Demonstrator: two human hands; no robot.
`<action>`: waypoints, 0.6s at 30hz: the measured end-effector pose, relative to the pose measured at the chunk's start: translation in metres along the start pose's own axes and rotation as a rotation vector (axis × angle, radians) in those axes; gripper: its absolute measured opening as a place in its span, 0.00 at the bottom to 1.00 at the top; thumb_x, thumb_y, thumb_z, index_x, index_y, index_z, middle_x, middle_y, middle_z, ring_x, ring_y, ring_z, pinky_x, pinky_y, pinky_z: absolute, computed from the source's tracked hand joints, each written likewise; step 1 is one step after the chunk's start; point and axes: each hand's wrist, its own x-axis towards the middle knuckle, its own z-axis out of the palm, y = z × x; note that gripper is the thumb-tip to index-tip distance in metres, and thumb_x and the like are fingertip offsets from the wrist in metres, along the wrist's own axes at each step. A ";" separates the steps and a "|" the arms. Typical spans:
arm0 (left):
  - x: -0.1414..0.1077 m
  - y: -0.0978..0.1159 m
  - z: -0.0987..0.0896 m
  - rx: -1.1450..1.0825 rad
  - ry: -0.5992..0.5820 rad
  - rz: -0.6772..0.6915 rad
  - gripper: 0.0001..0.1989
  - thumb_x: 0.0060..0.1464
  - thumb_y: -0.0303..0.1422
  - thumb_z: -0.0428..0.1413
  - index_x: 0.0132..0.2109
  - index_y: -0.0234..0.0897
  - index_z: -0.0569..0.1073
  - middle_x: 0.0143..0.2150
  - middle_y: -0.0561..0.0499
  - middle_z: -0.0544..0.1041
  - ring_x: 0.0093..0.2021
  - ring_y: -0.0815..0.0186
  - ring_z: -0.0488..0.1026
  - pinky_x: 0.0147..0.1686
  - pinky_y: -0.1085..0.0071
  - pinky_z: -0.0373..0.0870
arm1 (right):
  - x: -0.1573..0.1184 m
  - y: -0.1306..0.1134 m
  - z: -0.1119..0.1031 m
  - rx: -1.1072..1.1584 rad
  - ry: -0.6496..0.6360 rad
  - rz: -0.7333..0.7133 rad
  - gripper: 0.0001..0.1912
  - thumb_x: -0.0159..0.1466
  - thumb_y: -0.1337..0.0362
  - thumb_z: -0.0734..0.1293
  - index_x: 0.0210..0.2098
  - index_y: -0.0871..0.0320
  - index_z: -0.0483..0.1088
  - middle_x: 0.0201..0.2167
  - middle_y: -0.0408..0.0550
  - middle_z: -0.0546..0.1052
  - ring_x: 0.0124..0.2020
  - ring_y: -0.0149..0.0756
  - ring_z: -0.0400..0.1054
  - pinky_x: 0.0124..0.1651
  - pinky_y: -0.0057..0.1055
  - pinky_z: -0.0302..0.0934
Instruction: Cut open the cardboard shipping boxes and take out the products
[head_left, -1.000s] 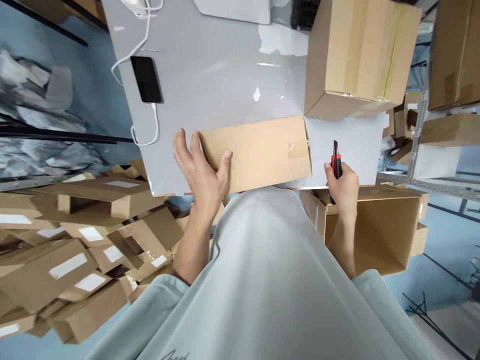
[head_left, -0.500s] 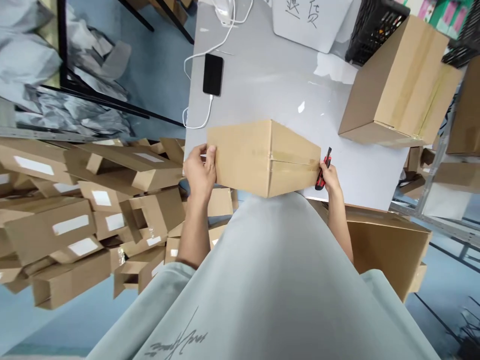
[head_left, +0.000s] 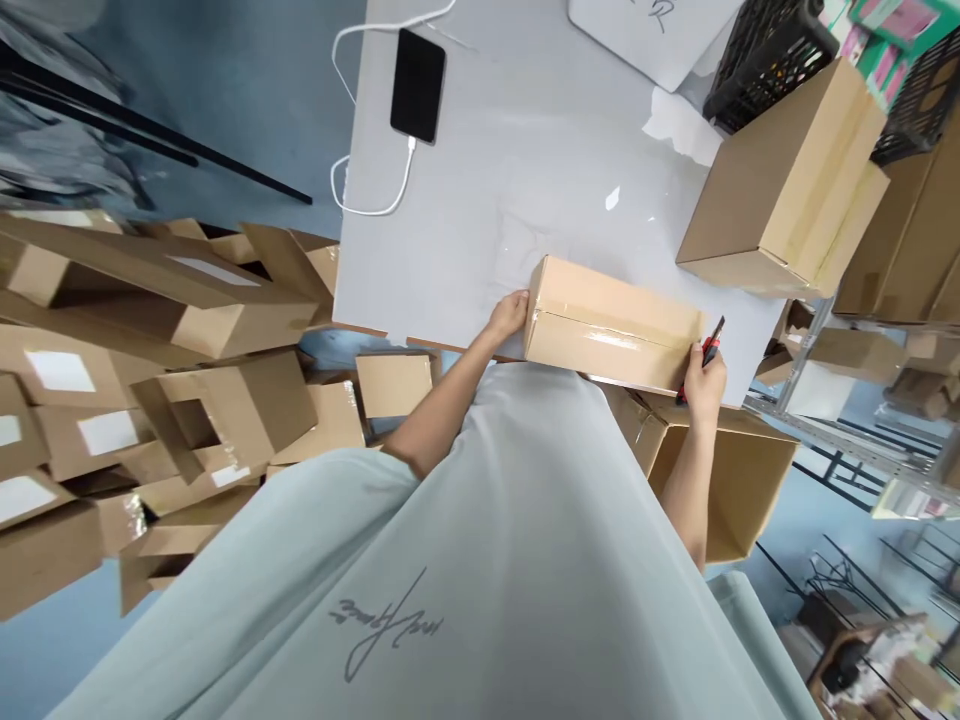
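Holding a taped carton point(head_left: 611, 325) right of centre by its left end with left hand point(head_left: 509, 314), clutching cutter point(head_left: 712, 347) in right hand point(head_left: 706, 386) at the other. Looks stiff, probably lightish tbh, best grabbed by both ends.

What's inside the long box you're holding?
I can't tell: the long box is closed, with tape along its seam, so the cardboard hides whatever might be in there. Only its outside shows, between the left hand and the right hand.
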 end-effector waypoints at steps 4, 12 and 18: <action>-0.017 -0.001 -0.021 -0.027 0.010 0.060 0.29 0.76 0.47 0.52 0.69 0.31 0.78 0.75 0.32 0.77 0.74 0.46 0.74 0.76 0.50 0.68 | -0.010 -0.022 -0.020 -0.135 0.079 -0.006 0.23 0.77 0.43 0.55 0.48 0.54 0.69 0.42 0.64 0.84 0.45 0.57 0.80 0.52 0.47 0.70; -0.084 0.052 -0.070 0.004 -0.101 0.534 0.50 0.64 0.64 0.66 0.83 0.50 0.64 0.87 0.40 0.56 0.87 0.39 0.52 0.82 0.40 0.58 | -0.042 -0.126 -0.054 -0.230 -0.317 -0.404 0.29 0.82 0.37 0.55 0.59 0.54 0.72 0.37 0.52 0.85 0.35 0.48 0.82 0.43 0.36 0.67; -0.080 0.056 -0.063 0.031 -0.260 0.535 0.49 0.63 0.55 0.70 0.83 0.51 0.63 0.89 0.39 0.51 0.89 0.38 0.47 0.85 0.38 0.53 | -0.060 -0.205 -0.029 -0.692 -0.599 -0.719 0.29 0.85 0.42 0.53 0.53 0.54 0.77 0.42 0.59 0.88 0.42 0.52 0.83 0.43 0.35 0.58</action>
